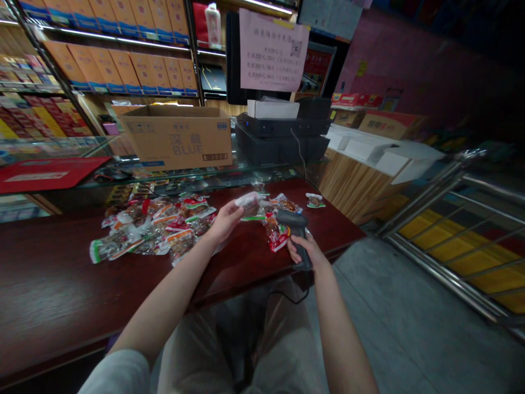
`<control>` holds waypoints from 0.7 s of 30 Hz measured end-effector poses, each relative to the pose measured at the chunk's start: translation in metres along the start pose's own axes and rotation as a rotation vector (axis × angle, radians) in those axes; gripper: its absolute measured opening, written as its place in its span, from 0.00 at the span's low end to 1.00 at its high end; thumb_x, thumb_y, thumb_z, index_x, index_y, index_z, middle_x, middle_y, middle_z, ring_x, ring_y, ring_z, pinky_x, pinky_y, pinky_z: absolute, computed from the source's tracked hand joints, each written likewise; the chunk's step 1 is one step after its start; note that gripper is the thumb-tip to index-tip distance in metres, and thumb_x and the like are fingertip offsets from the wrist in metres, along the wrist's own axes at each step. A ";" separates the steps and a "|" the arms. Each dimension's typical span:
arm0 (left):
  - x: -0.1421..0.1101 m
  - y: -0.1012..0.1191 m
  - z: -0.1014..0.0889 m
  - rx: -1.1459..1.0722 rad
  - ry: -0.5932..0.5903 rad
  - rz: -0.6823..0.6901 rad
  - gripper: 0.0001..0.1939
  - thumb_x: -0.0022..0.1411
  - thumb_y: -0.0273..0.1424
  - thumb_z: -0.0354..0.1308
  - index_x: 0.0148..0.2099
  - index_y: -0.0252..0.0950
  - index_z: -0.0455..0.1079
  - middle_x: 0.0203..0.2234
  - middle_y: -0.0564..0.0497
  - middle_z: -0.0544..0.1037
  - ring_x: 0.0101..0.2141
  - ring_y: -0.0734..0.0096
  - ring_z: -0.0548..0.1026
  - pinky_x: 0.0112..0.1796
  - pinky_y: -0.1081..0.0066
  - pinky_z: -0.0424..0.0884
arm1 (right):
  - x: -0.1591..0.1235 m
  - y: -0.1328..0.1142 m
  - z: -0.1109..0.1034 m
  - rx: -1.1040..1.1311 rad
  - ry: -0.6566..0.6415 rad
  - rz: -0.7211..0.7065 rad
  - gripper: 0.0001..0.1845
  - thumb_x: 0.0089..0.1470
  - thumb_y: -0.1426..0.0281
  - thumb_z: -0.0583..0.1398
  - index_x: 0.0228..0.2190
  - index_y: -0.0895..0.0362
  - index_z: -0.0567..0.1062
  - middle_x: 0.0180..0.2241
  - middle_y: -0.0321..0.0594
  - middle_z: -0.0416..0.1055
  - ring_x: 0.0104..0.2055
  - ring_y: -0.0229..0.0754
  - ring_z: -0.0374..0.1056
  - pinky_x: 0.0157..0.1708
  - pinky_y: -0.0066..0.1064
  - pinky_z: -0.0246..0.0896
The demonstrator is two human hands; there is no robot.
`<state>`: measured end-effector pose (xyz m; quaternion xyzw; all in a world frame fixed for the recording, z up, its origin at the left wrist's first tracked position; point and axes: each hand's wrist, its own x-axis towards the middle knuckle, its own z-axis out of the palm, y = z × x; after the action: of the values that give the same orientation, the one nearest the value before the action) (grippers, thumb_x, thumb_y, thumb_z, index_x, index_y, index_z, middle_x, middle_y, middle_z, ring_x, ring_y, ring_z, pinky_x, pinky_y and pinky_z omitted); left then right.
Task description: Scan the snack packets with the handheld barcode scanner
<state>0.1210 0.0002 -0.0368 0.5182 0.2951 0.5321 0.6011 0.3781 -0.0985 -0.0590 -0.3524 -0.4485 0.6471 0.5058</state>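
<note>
My left hand (227,221) pinches one end of a clear snack packet (250,206) with a white top and a green edge, lifted above the dark red tabletop (241,257). My right hand (307,247) is wrapped round the handle of a dark grey barcode scanner (292,220), its head pointing left toward the packet. The scanner's cable (296,300) hangs below the table edge. Just behind the scanner lies a red snack packet (275,232). Left of my left hand spreads a pile of similar packets (153,227). A single small packet (315,200) lies at the far right.
A cardboard box (176,137) stands on a glass counter behind the table. Right of it are a monitor with a pink notice (270,49) and a black cash drawer (279,145). A red folder (51,172) lies at left. A metal railing (459,246) stands at right.
</note>
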 end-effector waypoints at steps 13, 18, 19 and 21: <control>0.001 -0.011 0.003 0.219 0.003 0.027 0.14 0.56 0.39 0.63 0.35 0.37 0.64 0.36 0.51 0.68 0.37 0.69 0.71 0.38 0.64 0.77 | 0.000 0.003 0.001 -0.102 0.005 0.028 0.19 0.51 0.58 0.67 0.34 0.54 0.65 0.17 0.24 0.64 0.12 0.29 0.55 0.11 0.21 0.53; 0.001 -0.008 0.002 0.186 -0.024 0.018 0.19 0.52 0.32 0.66 0.47 0.35 0.72 0.48 0.45 0.76 0.47 0.59 0.76 0.49 0.55 0.77 | 0.000 0.005 0.000 -0.105 0.021 0.018 0.19 0.51 0.58 0.67 0.34 0.55 0.65 0.18 0.25 0.64 0.12 0.29 0.56 0.11 0.21 0.52; 0.002 -0.008 0.002 0.195 -0.040 0.037 0.21 0.52 0.31 0.66 0.50 0.35 0.72 0.51 0.44 0.76 0.50 0.57 0.76 0.52 0.54 0.75 | 0.000 0.005 0.000 -0.108 0.018 0.015 0.19 0.52 0.58 0.67 0.33 0.55 0.65 0.18 0.26 0.64 0.12 0.29 0.56 0.11 0.21 0.52; 0.002 -0.009 0.001 0.218 -0.062 0.084 0.26 0.52 0.30 0.66 0.55 0.34 0.73 0.56 0.42 0.75 0.56 0.54 0.74 0.59 0.53 0.69 | 0.000 0.005 0.000 -0.113 0.014 0.010 0.19 0.52 0.58 0.67 0.31 0.55 0.65 0.18 0.26 0.64 0.11 0.29 0.56 0.11 0.22 0.52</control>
<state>0.1254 0.0030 -0.0446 0.6088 0.3104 0.5052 0.5270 0.3764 -0.0986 -0.0641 -0.3871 -0.4791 0.6208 0.4850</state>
